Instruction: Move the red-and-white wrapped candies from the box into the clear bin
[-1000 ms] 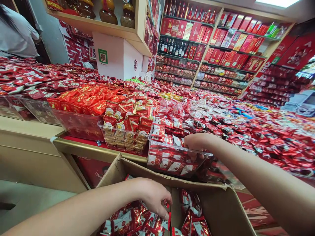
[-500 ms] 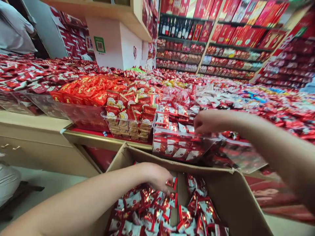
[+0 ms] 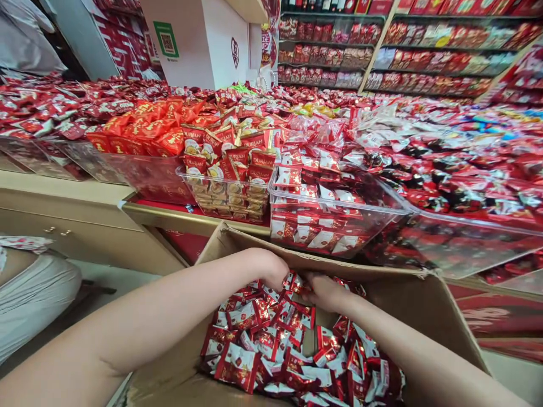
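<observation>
Both my hands are down inside an open cardboard box [image 3: 424,299] holding a loose heap of red-and-white wrapped candy packets [image 3: 240,364]. My left hand [image 3: 274,271] curls at the far side of the heap, closed on packets, its fingertips partly hidden. Facing it, my right hand [image 3: 326,292] has its thumb and fingers closed at a packet [image 3: 297,284] between the two hands. Just beyond the box, a clear plastic bin [image 3: 339,206] holds rows of similar red-and-white packets, with a gap toward its right side.
Left of that bin stands a clear bin of durian packets [image 3: 231,192], then a bin of orange-red packets [image 3: 144,133]. More candy bins [image 3: 462,226] continue right. A gold counter edge [image 3: 169,213] runs behind the box. A seated person's leg [image 3: 38,297] is at left.
My right hand has come down from the clear bin into the box, beside my left hand. The gap in the bin now shows. The view has tilted downward.
</observation>
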Demonstrator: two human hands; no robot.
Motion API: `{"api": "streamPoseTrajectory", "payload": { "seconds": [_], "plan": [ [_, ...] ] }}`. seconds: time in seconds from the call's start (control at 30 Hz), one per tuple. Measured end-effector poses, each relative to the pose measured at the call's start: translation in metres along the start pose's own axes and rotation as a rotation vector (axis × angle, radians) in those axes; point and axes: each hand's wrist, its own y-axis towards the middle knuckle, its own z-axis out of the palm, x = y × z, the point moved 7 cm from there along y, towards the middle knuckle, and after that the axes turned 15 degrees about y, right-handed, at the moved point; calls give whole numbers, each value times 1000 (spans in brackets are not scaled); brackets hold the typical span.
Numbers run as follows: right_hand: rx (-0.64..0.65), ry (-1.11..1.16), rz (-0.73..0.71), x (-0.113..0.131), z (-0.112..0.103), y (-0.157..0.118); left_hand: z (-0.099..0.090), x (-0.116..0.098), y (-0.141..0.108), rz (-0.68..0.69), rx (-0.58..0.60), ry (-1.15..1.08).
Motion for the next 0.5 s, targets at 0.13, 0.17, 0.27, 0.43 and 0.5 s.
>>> {"api": "streamPoseTrajectory", "payload": {
  "seconds": [0.13, 0.17, 0.27, 0.43, 0.5],
  "plan": [
    [-76, -10, 48, -21, 34, 5, 5, 2, 6, -19, 44, -48],
    [-82, -8, 61, -23, 37, 2, 5, 2, 7, -23, 49, -56],
    [-118, 0, 55, -15, 35, -7, 7, 1, 11, -13, 53, -72],
    [-93, 102, -236, 51, 35, -15, 10, 3, 17, -12, 14, -117],
    [-64, 156, -349, 81, 44, -16, 9, 6, 19, -26, -49, -170]
  ]
}}
